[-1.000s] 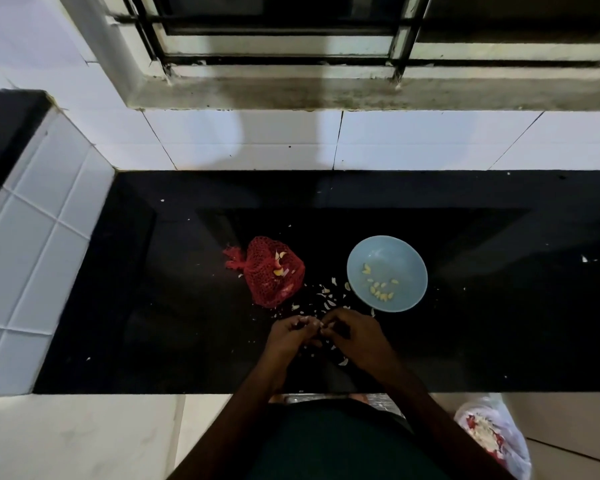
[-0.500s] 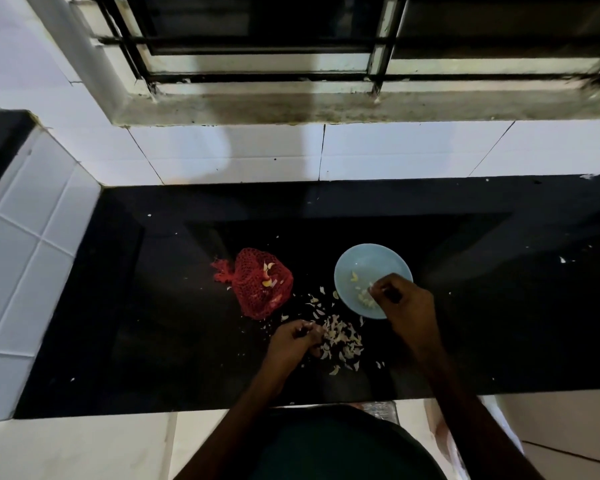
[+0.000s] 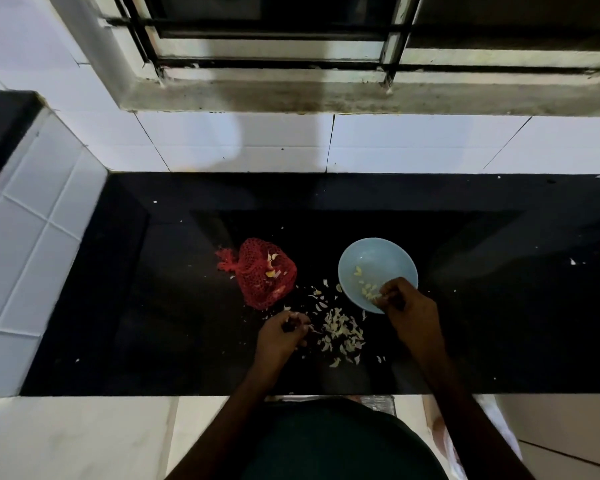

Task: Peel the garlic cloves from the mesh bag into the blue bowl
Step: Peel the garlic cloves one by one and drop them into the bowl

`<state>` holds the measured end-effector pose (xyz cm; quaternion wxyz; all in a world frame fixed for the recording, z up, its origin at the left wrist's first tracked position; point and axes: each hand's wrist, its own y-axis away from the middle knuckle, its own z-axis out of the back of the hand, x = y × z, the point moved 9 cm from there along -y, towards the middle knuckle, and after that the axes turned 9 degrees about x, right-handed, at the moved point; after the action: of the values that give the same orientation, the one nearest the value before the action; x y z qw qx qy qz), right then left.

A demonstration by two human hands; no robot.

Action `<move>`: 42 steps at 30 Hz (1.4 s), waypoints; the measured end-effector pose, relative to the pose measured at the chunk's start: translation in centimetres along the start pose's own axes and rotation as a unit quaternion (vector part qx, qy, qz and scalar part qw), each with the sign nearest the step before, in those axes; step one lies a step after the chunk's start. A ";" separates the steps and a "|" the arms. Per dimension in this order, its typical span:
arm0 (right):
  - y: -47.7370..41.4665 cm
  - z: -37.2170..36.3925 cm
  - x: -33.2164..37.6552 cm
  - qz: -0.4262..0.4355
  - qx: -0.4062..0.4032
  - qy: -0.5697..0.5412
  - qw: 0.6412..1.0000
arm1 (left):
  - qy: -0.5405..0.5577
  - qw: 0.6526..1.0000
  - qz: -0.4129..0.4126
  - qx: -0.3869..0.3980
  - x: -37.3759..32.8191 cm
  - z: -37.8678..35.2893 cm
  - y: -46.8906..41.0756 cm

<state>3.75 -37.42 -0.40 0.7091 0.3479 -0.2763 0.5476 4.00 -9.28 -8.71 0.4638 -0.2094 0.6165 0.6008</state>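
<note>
Black stone counter (image 3: 153,306) under a white tiled wall (image 3: 274,143) and a barred window (image 3: 326,46) across the top of the frame; light is dim.

Head view. Red mesh bag (image 3: 265,273) lies centre-left, with a few pale cloves showing through the net. Blue bowl (image 3: 371,254) sits just right of centre, apart from the bag, with a small cluster of peeled cloves (image 3: 366,289) in its lower half. Loose skins (image 3: 340,332) are heaped on the counter between my hands.

My right hand (image 3: 409,306) is over the bowl's lower rim, fingertips bunched beside the cluster. I cannot tell whether a clove is pinched there or already let go. My left hand (image 3: 281,336) is below the bag, beside the skins, fingers curled. It is too dark to read what they hold, if anything.

Judgement: drop step. Release low inside the rim so the clove does not bounce out, and keep skin flakes off the fingertips so none fall in.
</note>
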 end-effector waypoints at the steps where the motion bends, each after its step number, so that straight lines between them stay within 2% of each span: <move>1: 0.5 -0.1 0.7 0.005 -0.002 0.014 1.000 | -0.005 1.000 -0.004 -0.008 0.0 0.3 0.1; 6: 2.5 -2.0 1.7 -0.003 0.010 0.009 1.000 | 0.022 0.999 -0.017 -0.045 0.1 1.4 0.5; 8: 2.4 -3.5 2.3 -0.001 0.047 0.072 0.996 | -0.007 0.998 -0.014 -0.055 -0.2 1.7 0.6; 11: 2.3 -6.8 3.0 -0.014 0.134 0.195 0.972 | -0.019 0.998 -0.019 -0.057 -0.6 1.6 0.8; 13: 2.2 -8.8 3.4 0.017 0.157 0.216 0.964 | -0.039 0.997 -0.027 -0.061 -0.8 1.8 1.0; 16: 2.3 -11.0 5.1 0.083 0.195 0.178 0.961 | -0.107 0.991 -0.046 -0.072 -1.3 2.7 0.9; 19: 0.1 -12.5 8.1 0.106 0.202 0.182 0.956 | -0.122 0.987 -0.055 -0.085 -1.5 4.2 0.7; 24: -6.4 -15.5 13.4 0.137 0.186 0.188 0.955 | -0.041 0.990 -0.038 -0.126 -1.2 6.9 0.6; 27: -8.9 -18.3 15.7 0.160 0.195 0.258 0.933 | -0.035 0.987 -0.050 -0.148 -1.8 8.1 0.7; 32: -9.9 -21.8 14.8 0.162 0.227 0.352 0.894 | -0.063 0.987 -0.041 -0.139 -0.7 8.2 0.9; 42: -10.7 -19.4 13.6 0.092 0.219 0.194 0.952 | -0.104 0.989 -0.032 -0.103 0.6 8.1 -0.2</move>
<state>17.74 -15.70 -3.70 0.6021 0.3552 -0.0374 0.7141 6.41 -1.53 -8.09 0.5204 -0.2117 0.4926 0.6646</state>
